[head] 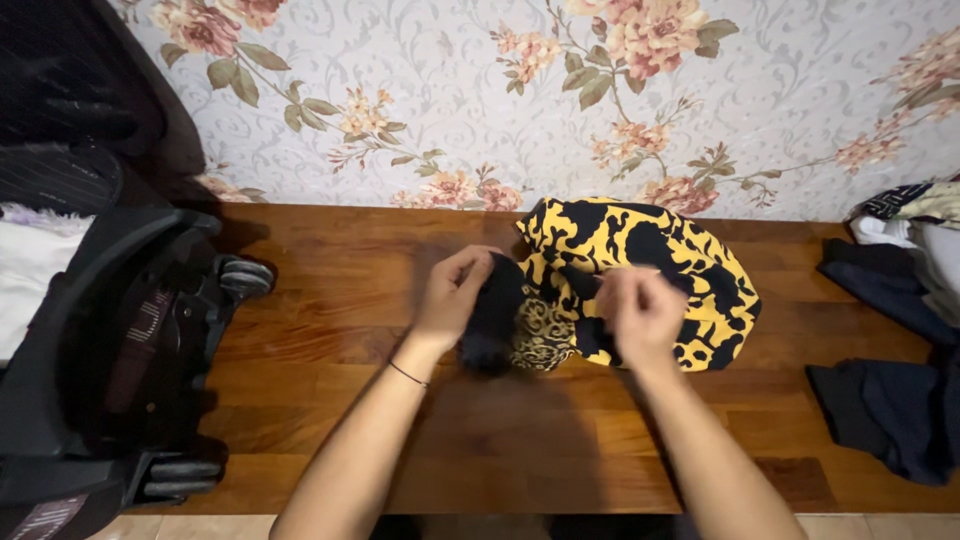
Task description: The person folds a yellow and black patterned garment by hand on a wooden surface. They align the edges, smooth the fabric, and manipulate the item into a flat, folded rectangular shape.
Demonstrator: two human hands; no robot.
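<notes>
A yellow-and-black patterned garment (660, 262) lies crumpled on the wooden table (330, 300), near the floral wall. My left hand (452, 295) grips the garment's dark left end and lifts it a little off the wood. My right hand (643, 312) pinches a fold of the same cloth near its middle. A thin dark band circles my left wrist. The cloth between my hands is bunched, showing a gold ornamental print.
An open black suitcase (110, 340) with wheels stands at the left, holding light clothes. A pile of dark and pale clothes (900, 330) lies at the table's right end. Floral wallpaper (480, 90) backs the table.
</notes>
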